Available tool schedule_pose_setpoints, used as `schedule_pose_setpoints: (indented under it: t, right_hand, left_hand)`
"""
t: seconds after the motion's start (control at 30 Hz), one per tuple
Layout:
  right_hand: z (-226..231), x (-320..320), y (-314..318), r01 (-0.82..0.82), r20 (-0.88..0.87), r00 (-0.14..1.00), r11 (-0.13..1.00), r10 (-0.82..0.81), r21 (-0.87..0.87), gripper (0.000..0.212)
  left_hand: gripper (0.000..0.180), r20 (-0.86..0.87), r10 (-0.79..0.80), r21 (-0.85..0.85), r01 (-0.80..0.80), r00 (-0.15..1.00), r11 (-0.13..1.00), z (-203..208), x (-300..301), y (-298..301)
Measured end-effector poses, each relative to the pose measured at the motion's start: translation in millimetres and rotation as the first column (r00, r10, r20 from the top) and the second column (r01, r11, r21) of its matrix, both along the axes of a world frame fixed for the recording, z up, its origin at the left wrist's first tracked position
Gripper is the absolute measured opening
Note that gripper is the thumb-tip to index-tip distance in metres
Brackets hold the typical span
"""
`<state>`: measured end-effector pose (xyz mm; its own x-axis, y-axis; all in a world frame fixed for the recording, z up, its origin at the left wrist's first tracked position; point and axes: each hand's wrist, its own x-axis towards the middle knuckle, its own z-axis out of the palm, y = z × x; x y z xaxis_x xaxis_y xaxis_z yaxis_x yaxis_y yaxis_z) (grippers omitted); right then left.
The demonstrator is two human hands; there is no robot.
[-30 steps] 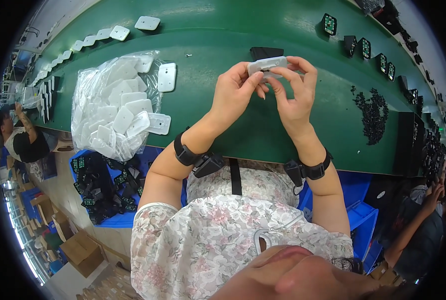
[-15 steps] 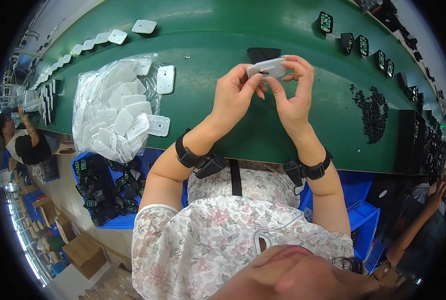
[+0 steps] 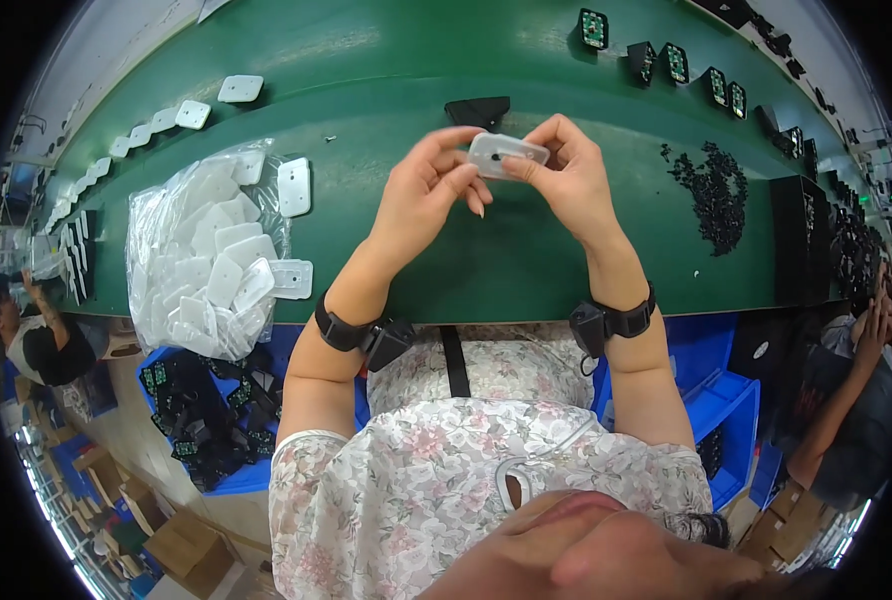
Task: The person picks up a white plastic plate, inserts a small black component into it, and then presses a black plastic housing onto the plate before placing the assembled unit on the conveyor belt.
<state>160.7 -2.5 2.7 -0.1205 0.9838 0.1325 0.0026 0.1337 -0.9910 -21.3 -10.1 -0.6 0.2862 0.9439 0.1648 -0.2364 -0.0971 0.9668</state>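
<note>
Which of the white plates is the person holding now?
The white plate pinched in the right hand, just below the black wedge-shaped piece in the view. The others, such as those in the plastic bag, lie off to the left, untouched.

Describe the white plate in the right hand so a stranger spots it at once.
Start at the big green table and go right from the clear bag to the person's right hand. Pinched there is a white plate with rounded corners, the thumb lying over its face. Unlike the loose plate beside the bag, this one is held up off the table.
</note>
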Motion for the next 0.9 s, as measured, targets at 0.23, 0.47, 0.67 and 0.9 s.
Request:
schedule_pose_setpoints:
  t: [0.23,0.47,0.67,0.9]
  right_hand:
    - [-10.2,-12.5,23.5,-0.068,-0.022,0.997,0.997,0.069,0.033,0.034]
    - [-10.6,-23.8,52.8,-0.584,0.868,0.327,0.643,-0.374,0.497,0.047]
    - [-5.4,8.5,62.4,0.065,0.675,0.646,0.907,-0.356,0.416,0.028]
    - [-21.2,60.9,21.0,0.201,0.817,0.249,0.853,-0.520,0.482,0.024]
  left_hand:
    - [0.014,-0.247,0.277,-0.029,-0.293,0.929,0.956,-11.3,-35.3,31.4]
    - [0.012,-0.575,0.508,0.391,-0.330,0.641,0.859,-39.5,-37.2,43.1]
    - [0.020,-0.675,0.571,0.564,-0.172,0.469,0.808,-37.0,-23.6,33.2]
    - [0.047,-0.802,0.570,0.596,0.201,0.176,0.777,-28.3,-3.9,1.3]
